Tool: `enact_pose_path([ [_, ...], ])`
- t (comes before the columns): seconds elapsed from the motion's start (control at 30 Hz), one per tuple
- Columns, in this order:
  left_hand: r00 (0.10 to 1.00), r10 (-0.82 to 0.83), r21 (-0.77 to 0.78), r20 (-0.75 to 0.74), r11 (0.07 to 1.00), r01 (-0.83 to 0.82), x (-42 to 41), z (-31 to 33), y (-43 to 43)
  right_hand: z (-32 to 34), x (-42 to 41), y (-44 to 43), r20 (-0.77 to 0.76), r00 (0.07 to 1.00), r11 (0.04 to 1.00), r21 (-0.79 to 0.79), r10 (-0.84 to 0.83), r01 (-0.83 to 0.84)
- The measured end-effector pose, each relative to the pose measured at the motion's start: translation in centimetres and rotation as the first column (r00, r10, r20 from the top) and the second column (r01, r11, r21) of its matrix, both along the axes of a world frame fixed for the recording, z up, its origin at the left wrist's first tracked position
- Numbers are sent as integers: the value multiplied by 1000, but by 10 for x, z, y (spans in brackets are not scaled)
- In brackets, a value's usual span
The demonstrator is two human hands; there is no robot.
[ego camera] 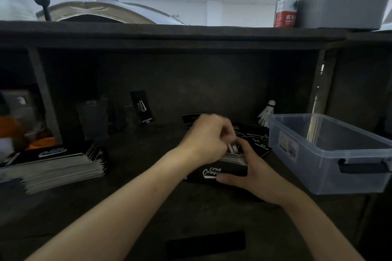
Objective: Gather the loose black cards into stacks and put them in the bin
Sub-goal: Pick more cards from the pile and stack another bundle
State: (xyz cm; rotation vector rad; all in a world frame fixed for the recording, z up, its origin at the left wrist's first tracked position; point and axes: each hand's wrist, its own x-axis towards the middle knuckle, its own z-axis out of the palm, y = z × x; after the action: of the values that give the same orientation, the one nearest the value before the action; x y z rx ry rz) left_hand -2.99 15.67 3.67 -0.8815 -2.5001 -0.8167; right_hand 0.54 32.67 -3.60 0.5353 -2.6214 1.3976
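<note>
Between our two hands on the worktop (127,150) sits a small stack (233,158) of black cards, just left of the clear bin (331,176). Our right hand (254,174) brackets it, thumb along the near edge and fingers round the far side. Our left hand (206,136) is curled over its top, too blurred to tell whether it pinches anything. We judge these cards light, stiff and slick, so a stack may shear and fan out; best to square it, then squeeze the long edges. More loose cards (254,133) lie just behind.
</note>
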Motion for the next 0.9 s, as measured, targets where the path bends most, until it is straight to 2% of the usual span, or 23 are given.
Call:
enact_pose_path([
  [0.03,996,70,163,-51,985,-61,0,0,-6,0,0,0,0,1000,1000,-6,4,-4],
  [0.07,989,138,369,-51,923,-110,-1,-1,-15,0,0,0,-3,1000,1000,-12,9,-9],
  [0.1,988,153,584,8,802,-129,-2,-4,-27,-1,0,0,-7,1000,1000,-16,14,-15],
  [0.13,988,122,730,95,666,-153,0,-9,-39,-1,1,0,-8,1000,999,-21,25,-25],
  [0.17,977,119,765,176,608,-211,-1,-20,-54,0,2,-1,-5,999,999,-28,39,-39],
  [0.2,958,163,692,236,664,-284,-2,-31,-70,1,3,-1,-4,999,998,-33,50,-50],
  [0.23,930,240,504,278,788,-354,-4,-45,-83,2,3,-1,-6,999,998,-30,54,-54],
  [0.27,899,315,248,304,885,-394,-3,-57,-93,2,4,-1,-13,998,998,-22,54,-54],
  [0.3,879,364,79,306,911,-405,-5,-65,-98,3,4,-1,-21,998,998,-13,54,-54],
  [0.33,868,387,39,311,907,-419,-7,-67,-101,3,4,-1,-27,998,998,-10,57,-57],
  [0.4,895,312,290,318,867,-405,-4,-60,-94,4,5,-2,-29,997,998,-11,68,-68],
  [0.43,911,247,464,331,798,-385,-4,-57,-86,4,5,-2,-28,997,997,-13,72,-72],
  [0.47,919,153,568,364,745,-349,-2,-53,-76,4,5,-3,-27,997,997,-15,75,-75],
  [0.53,893,21,560,449,773,-300,2,-54,-52,3,6,-3,-28,997,997,0,79,-79],
  [0.6,881,66,516,468,789,-333,1,-62,-39,2,6,-3,-28,998,998,28,55,-54],
  [0.7,861,50,648,506,636,-418,-3,-68,-38,3,4,-5,-30,1000,1000,30,9,-8],
  [0.83,800,-68,574,596,733,-365,-1,-61,-42,4,6,-8,-69,997,999,-4,35,-35],
  [0.9,757,-154,604,635,710,-362,-6,-52,-49,8,11,0,-73,997,998,-50,25,-29],
])
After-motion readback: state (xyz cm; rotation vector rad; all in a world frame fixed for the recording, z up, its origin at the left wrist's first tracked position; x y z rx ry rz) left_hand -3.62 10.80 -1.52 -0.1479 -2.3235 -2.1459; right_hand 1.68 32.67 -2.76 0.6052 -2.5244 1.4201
